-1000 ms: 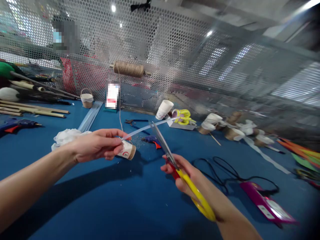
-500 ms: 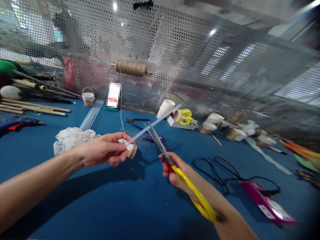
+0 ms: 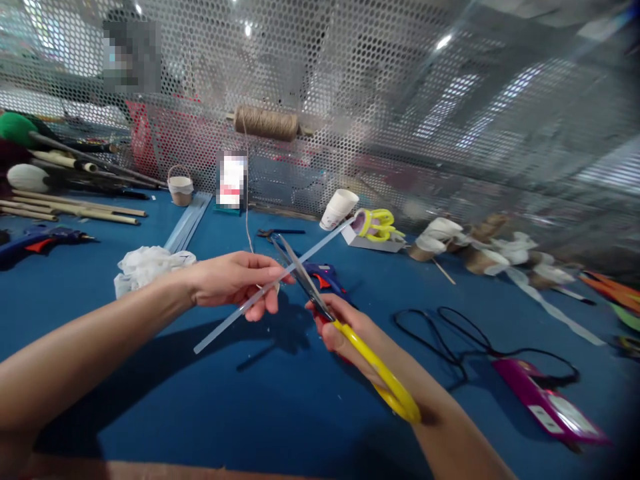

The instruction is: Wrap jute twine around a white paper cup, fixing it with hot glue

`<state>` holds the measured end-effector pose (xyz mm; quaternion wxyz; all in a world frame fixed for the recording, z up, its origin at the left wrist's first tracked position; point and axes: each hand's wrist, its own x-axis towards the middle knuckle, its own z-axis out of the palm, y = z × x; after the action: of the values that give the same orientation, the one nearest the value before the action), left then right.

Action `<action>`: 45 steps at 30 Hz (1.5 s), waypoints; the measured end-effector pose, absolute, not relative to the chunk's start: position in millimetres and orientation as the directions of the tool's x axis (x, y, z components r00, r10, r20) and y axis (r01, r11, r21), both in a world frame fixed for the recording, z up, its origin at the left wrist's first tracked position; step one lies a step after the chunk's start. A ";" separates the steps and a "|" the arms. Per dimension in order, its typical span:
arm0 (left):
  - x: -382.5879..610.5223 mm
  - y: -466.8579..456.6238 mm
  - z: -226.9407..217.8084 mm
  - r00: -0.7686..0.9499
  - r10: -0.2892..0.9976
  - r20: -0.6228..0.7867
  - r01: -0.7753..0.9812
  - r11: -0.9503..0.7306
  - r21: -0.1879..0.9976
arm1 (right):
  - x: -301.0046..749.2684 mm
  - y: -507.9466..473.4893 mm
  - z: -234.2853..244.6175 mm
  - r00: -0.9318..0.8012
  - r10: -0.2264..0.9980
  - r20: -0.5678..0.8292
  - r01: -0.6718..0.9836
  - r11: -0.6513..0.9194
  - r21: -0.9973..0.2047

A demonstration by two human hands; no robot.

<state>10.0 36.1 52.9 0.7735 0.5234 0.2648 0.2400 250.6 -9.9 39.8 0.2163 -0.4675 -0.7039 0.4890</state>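
Observation:
My left hand [image 3: 235, 280] pinches a long translucent glue stick [image 3: 227, 324] between thumb and fingers. One end of the stick points down to the left, the other up to the right. In my right hand [image 3: 353, 323] is a pair of scissors [image 3: 373, 360] with yellow handles. Their blades are apart and cross the stick just beyond my left fingertips; whether they touch it I cannot tell. Below the blades, on the blue tabletop [image 3: 220, 413], lies a blue glue gun [image 3: 325, 275], partly covered. A small pale object behind my left fingers is mostly hidden.
Pliers [image 3: 283, 233], stacked paper cups [image 3: 339, 209], white gauzy fabric [image 3: 150, 268] and more glue sticks [image 3: 189, 223] lie around. A purple power strip [image 3: 550, 403] with black cable [image 3: 465, 353] sits right. A perforated metal screen [image 3: 360, 87] holding a twine spool [image 3: 266, 123] stands behind.
The glue stick has shifted through my left hand, so its lower end now sticks out below left. My hands have come closer together, and the scissor blades now cross the stick.

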 end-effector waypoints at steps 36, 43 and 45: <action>-5.8 28.8 16.4 0.807 0.586 0.073 -0.363 0.395 0.844 | 230.5 -15.4 47.8 -0.667 0.693 -0.272 0.402 0.027 -0.915; -5.6 29.1 20.9 0.789 0.614 0.025 -0.285 0.330 0.900 | 232.8 -16.3 45.8 -0.677 0.683 -0.274 0.400 0.029 -0.916; -4.1 27.8 21.5 0.761 0.648 0.029 -0.306 0.319 0.897 | 233.2 -16.8 45.6 -0.683 0.676 -0.277 0.398 0.026 -0.917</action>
<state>-4.1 27.8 21.5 0.7938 0.5004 0.1709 0.3006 233.2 -16.8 45.6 0.1187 -0.3803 -0.7065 0.5850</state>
